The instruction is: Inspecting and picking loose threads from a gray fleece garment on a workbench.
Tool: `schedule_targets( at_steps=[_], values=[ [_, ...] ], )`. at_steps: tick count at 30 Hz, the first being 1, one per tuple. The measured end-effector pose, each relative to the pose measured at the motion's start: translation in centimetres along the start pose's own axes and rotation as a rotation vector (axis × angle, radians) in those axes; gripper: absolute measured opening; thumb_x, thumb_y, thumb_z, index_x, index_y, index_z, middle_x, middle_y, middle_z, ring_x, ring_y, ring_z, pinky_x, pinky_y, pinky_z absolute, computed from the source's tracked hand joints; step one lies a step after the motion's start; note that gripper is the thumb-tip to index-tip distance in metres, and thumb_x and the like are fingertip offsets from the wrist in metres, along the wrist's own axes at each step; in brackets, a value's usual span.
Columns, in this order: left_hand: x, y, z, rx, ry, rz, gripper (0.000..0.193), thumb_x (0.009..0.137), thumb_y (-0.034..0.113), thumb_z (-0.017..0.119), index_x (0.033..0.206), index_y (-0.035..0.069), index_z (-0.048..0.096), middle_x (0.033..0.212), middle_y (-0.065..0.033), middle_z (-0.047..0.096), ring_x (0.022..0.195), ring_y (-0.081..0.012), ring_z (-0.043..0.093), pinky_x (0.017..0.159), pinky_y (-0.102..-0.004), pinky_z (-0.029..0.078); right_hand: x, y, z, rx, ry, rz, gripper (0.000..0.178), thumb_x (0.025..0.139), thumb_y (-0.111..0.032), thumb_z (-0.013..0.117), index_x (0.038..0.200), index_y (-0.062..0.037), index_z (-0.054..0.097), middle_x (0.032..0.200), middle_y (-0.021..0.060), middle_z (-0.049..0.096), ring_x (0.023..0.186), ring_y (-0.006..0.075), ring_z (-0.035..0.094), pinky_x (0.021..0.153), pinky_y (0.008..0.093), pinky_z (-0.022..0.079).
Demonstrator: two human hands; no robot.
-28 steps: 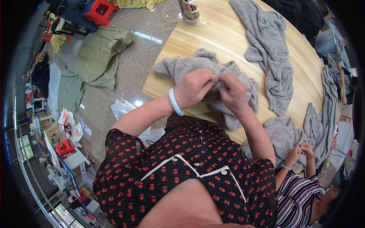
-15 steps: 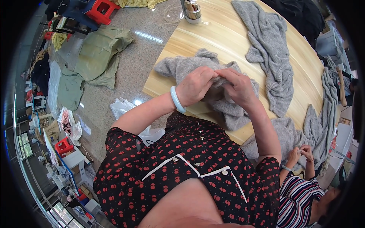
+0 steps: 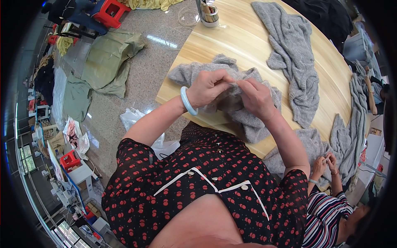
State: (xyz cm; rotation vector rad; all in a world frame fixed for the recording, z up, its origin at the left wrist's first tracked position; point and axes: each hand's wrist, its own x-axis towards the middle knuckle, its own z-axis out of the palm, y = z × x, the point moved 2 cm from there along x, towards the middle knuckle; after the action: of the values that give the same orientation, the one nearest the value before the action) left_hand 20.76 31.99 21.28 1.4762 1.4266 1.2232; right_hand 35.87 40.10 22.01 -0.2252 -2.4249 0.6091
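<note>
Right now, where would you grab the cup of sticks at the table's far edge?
Probably around the cup low on its wall, from the right: sticks crowd its mouth, and bare tabletop lies on that side.

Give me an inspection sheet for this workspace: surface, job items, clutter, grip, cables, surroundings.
Surface: pale wooden table, partly covered by knits.
Job items: gray garment, bunched beneath both hands.
Clutter: cup of slim items near the table edge; second gray garment, crumpled lengthwise.
Grip: left hand and right hand pinch at the gray garment, fingertips close together.
Cables: thin loop beside the table; cord or wire unclear.
Surroundings: co-worker in stripes at right; red stool, green sheet and white bag at left.
</note>
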Motion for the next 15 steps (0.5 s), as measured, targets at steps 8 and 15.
schedule_targets(
  at_steps=[8,15],
  values=[
    [-1.5,-0.5,3.7,0.135,0.587,0.213,0.011,0.076,-0.003,0.057,0.086,0.002,0.056,0.072,-0.0119,0.058,0.062,-0.02,0.058,0.056,-0.0266,0.045,0.2,-0.2,1.1,0.092,0.152,0.103,0.027,0.062,0.004,0.055,0.087,-0.0018,0.052,0.069,0.0107,0.049,0.061,0.0277,0.053,0.051,0.0341,0.044],
    [-1.1,-0.3,2.5,0.328,0.406,0.401,0.018,0.071,-0.008,0.056,0.087,0.0,0.054,0.078,-0.0145,0.057,0.07,-0.0288,0.058,0.061,-0.0326,0.047,0.3,0.5,0.5,0.078,0.003,0.105,0.023,0.061,0.0,0.056,0.083,-0.0055,0.052,0.067,0.0088,0.049,0.058,0.026,0.053,0.049,0.0342,0.043]
  ],
)
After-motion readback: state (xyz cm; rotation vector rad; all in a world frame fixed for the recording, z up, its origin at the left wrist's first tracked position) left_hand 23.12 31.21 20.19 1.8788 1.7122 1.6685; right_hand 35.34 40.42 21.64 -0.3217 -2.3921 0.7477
